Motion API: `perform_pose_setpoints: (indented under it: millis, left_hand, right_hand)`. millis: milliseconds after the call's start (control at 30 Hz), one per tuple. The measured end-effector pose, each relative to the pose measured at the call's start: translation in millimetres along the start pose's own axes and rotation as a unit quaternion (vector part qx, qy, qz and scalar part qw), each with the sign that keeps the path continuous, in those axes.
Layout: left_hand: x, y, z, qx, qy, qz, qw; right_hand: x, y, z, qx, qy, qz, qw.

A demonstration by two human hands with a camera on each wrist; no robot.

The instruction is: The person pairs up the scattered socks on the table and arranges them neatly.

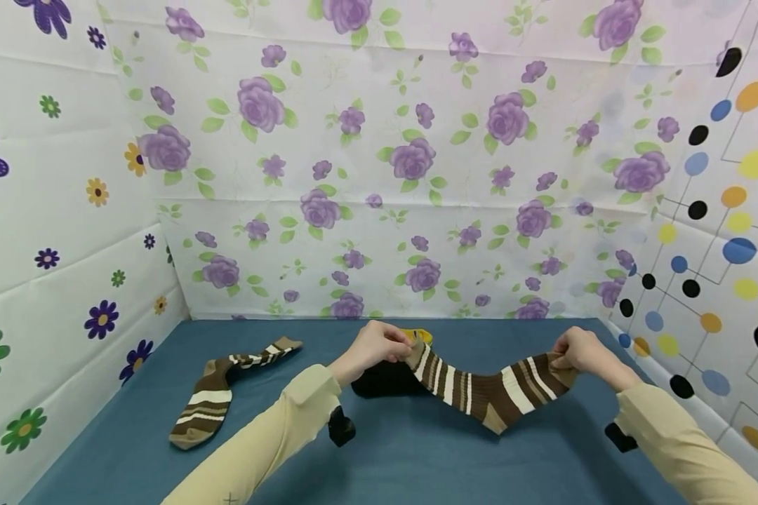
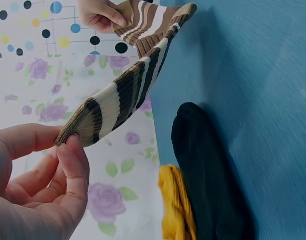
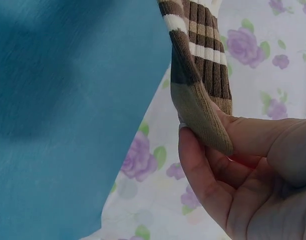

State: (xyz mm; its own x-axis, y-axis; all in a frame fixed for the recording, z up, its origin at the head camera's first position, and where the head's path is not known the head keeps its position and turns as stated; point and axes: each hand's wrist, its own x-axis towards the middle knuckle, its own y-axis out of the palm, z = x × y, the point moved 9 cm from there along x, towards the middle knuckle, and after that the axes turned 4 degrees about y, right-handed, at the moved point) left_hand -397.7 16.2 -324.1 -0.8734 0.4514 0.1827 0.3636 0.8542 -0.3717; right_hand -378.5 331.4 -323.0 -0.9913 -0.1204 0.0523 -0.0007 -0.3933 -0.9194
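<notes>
A brown sock with white and tan stripes [image 1: 470, 393] hangs between both hands above the table, its tan heel lowest. The left hand [image 1: 379, 347] pinches the cuff end between thumb and fingers; in the left wrist view that hand [image 2: 48, 175] grips the ribbed edge of the striped sock [image 2: 110, 107]. At the other end, the right hand [image 1: 584, 354] holds the tan toe. The right wrist view shows the right hand [image 3: 252, 170] with thumb and fingers on the tan toe of the sock [image 3: 200, 110].
A similar striped sock [image 1: 208, 400] lies bent on the blue table [image 1: 278, 435] at the left. Behind the left hand are a black sock [image 2: 202, 170] and a yellow one [image 2: 173, 200]. Patterned cloth walls [image 1: 379, 175] enclose the table at the back and sides.
</notes>
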Motion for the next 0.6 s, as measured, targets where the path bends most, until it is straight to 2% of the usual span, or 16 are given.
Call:
perform_pose_setpoints:
  millis: [333, 600]
  left_hand:
    - [-19.3, -23.5, 4.7, -0.009, 0.003, 0.013, 0.9999]
    - [-34.2, -52.0, 11.4, -0.012, -0.01, -0.006, 0.9999]
  right_hand:
    - [7.2, 6, 18, 0.011, -0.015, 0.016, 0.9997]
    - [11.9, 11, 29, 0.022, -0.024, 0.033, 0.9989]
